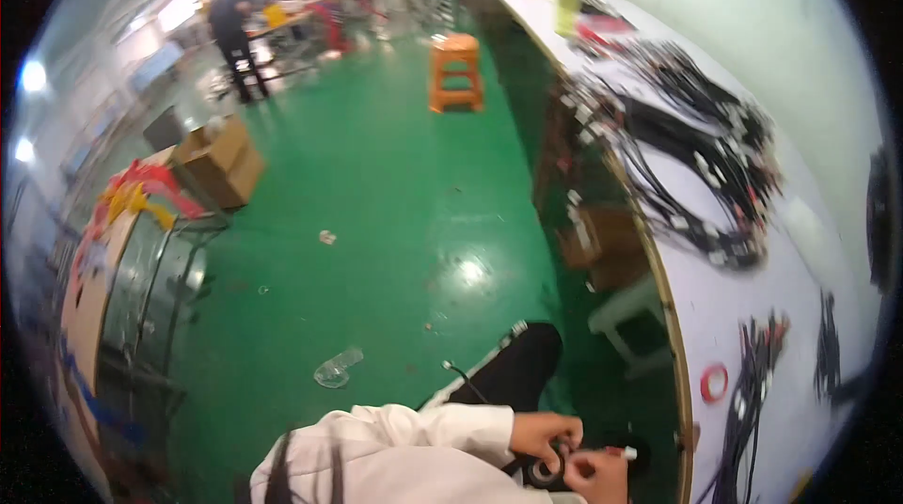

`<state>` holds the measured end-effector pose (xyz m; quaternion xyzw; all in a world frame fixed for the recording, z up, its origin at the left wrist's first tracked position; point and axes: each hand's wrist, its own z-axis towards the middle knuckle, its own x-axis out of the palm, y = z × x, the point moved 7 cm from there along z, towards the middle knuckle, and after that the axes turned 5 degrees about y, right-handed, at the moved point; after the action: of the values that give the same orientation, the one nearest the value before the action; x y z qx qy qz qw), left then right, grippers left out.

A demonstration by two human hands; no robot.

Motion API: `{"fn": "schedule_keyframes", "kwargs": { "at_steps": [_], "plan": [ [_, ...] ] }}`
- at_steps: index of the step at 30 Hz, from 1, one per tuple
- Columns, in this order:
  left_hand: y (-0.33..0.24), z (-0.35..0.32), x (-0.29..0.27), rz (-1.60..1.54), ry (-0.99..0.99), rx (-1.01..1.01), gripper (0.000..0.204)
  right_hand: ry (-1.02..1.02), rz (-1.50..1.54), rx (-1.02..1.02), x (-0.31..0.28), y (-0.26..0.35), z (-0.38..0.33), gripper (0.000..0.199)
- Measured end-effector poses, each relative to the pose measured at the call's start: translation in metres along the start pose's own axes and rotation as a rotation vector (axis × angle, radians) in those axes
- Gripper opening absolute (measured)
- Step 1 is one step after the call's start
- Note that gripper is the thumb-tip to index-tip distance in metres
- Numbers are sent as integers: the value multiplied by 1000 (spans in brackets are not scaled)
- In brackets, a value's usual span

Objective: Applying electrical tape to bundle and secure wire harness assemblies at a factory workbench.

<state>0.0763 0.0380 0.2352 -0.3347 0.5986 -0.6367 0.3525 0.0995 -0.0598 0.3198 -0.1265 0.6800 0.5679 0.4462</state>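
Both my hands meet at the lower edge, over my lap. My left hand (546, 432), coming out of a white sleeve, curls its fingers over a black roll of tape (544, 474). My right hand (598, 476) is pressed against the roll from the right and pinches a thin dark wire with a white tip (627, 453). My dark-trousered leg (517, 368) stretches out over the green floor just above the hands. The picture is blurred, so the finger contact is not sharp.
A long white workbench (743, 307) runs along the right, bearing black cable bundles (715, 156) and a red tape ring (715, 382). A white stool (625, 316) stands under it, an orange stool (456, 71) farther off. Cardboard boxes (224, 161), a cart (141, 297) and a standing person (231, 34) are at left.
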Motion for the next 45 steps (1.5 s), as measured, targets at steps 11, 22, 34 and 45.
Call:
{"fn": "schedule_keyframes", "kwargs": {
  "at_steps": [11,22,34,45],
  "plan": [
    [-7,0,-7,-436,-44,-188,45,-349,593,417,-8,-53,-19,12],
    [-15,-6,-18,-584,-76,-178,47,-176,493,46,-21,-19,-4,23],
    [-34,-14,-20,-389,52,-85,34,39,522,-2,-25,-6,12,19],
    [-34,-11,-12,-404,78,-38,31,126,769,274,-14,-10,14,19]
  ]
}}
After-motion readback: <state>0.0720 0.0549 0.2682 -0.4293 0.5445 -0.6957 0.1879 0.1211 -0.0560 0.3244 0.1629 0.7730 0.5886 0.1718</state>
